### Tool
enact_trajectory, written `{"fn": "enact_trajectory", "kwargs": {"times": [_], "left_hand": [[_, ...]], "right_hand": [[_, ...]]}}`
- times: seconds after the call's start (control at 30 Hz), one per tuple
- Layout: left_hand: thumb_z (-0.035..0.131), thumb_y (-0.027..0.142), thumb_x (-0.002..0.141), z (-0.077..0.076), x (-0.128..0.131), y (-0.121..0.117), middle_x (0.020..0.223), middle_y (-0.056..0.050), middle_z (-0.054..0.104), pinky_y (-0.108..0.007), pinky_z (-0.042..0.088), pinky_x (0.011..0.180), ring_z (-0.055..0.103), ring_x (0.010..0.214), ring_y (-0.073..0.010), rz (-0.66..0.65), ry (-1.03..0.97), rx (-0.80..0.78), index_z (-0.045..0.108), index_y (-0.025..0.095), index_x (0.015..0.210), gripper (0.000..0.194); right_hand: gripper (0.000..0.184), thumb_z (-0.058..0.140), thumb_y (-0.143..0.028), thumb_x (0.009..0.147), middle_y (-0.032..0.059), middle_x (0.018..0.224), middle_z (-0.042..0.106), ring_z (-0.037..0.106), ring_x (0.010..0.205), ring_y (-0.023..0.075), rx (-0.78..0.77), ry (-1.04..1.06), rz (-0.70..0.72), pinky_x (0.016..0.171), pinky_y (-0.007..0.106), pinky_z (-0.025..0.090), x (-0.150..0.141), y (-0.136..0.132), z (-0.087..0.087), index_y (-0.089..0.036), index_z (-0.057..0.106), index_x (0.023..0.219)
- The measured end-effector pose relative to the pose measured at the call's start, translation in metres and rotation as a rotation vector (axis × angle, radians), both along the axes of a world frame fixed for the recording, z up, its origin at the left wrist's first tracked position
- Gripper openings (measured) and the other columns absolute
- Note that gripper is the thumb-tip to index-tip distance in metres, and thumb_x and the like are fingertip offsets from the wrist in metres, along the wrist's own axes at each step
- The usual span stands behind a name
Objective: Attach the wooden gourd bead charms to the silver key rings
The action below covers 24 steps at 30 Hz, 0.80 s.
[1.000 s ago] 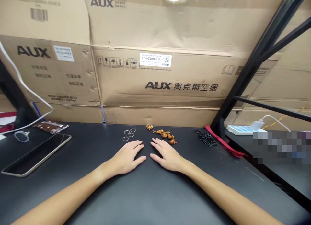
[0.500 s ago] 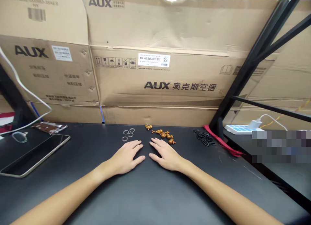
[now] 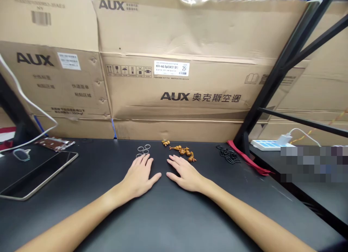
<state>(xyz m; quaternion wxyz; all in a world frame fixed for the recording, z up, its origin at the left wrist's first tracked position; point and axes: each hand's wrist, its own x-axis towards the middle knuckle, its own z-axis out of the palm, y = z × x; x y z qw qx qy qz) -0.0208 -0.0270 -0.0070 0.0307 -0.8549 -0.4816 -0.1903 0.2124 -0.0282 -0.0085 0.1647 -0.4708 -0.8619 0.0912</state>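
My left hand point(image 3: 139, 176) lies palm down on the black table point(image 3: 168, 215), fingers stretched out and thumb spread, holding nothing. Its fingertips reach the nearest of several thin silver metal rings point(image 3: 143, 149) and partly cover it; whether they touch it I cannot tell. My right hand point(image 3: 187, 174) rests flat with fingers apart and nothing in them. Just beyond its fingertips is a row of small brown gourd-shaped pendants point(image 3: 188, 153) on cords. A smaller cluster of yellowish-brown beads point(image 3: 165, 143) sits behind them. Farther right lies a pile of black oval rings point(image 3: 230, 155).
At left lie a tablet-like device point(image 3: 40, 176), eyeglasses point(image 3: 21, 155) and a brown packet point(image 3: 56, 143). Large cardboard boxes point(image 3: 174, 114) stand along the back. At right are a red strap point(image 3: 248, 161), a black metal frame point(image 3: 268, 89) and a white power strip point(image 3: 272, 145).
My left hand has turned slightly and its fingers have shifted left and forward, now partly over the nearest silver ring. The right hand has stayed in place.
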Motion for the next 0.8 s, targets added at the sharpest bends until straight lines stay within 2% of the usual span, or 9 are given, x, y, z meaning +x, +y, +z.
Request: {"fn": "enact_trajectory", "kwargs": {"times": [0.1, 0.2, 0.43, 0.53, 0.67, 0.8], "left_hand": [[0.040, 0.064, 0.086, -0.002, 0.002, -0.002, 0.140, -0.026, 0.043, -0.055, 0.029, 0.107, 0.032, 0.134, -0.0431, 0.123, 0.014, -0.034, 0.050, 0.002, 0.129, 0.076], [0.038, 0.066, 0.087, 0.000, 0.002, -0.003, 0.140, -0.024, 0.045, -0.055, 0.030, 0.106, 0.031, 0.134, -0.0432, 0.148, 0.042, -0.092, 0.048, 0.004, 0.131, 0.077], [0.038, 0.051, 0.094, 0.008, 0.000, -0.003, 0.139, -0.017, 0.049, -0.045, 0.038, 0.106, 0.044, 0.130, -0.0300, -0.111, 0.036, -0.044, 0.048, 0.012, 0.130, 0.054], [0.041, 0.046, 0.094, 0.008, 0.000, -0.003, 0.139, -0.015, 0.048, -0.043, 0.038, 0.106, 0.044, 0.129, -0.0280, -0.153, 0.002, -0.004, 0.050, 0.014, 0.128, 0.048], [0.045, 0.045, 0.092, 0.007, 0.001, -0.001, 0.135, -0.016, 0.053, -0.045, 0.038, 0.106, 0.047, 0.127, -0.0300, -0.095, 0.014, -0.001, 0.054, 0.012, 0.125, 0.048], [0.047, 0.046, 0.091, 0.007, 0.000, 0.000, 0.132, -0.014, 0.056, -0.046, 0.040, 0.103, 0.050, 0.122, -0.0306, -0.106, 0.002, 0.010, 0.058, 0.014, 0.123, 0.046]], "right_hand": [[0.064, 0.039, -0.056, 0.092, 0.0132, 0.151, 0.032, 0.023, 0.142, 0.0269, 0.001, 0.003, 0.001, 0.117, 0.047, 0.020, 0.000, 0.000, -0.001, -0.015, 0.041, 0.142], [0.064, 0.038, -0.056, 0.093, 0.0133, 0.151, 0.032, 0.023, 0.142, 0.0265, 0.009, -0.011, 0.003, 0.117, 0.046, 0.019, 0.000, 0.000, -0.001, -0.015, 0.040, 0.142], [0.061, 0.040, -0.053, 0.093, 0.0139, 0.150, 0.034, 0.026, 0.140, 0.0278, 0.038, -0.028, 0.008, 0.115, 0.046, 0.023, 0.000, -0.002, 0.000, -0.014, 0.043, 0.140], [0.052, 0.043, -0.046, 0.094, 0.0129, 0.146, 0.041, 0.031, 0.137, 0.0283, 0.126, -0.040, -0.018, 0.112, 0.045, 0.029, -0.002, -0.002, 0.000, -0.014, 0.049, 0.135], [0.034, 0.043, -0.034, 0.094, 0.0111, 0.127, 0.057, 0.047, 0.118, 0.0265, 0.299, -0.075, -0.146, 0.099, 0.041, 0.039, -0.002, -0.001, 0.005, -0.017, 0.060, 0.119], [0.031, 0.047, -0.032, 0.091, 0.0157, 0.111, 0.061, 0.051, 0.101, 0.0312, 0.369, -0.223, -0.428, 0.082, 0.043, 0.043, 0.006, 0.002, 0.010, -0.013, 0.062, 0.110]]}}
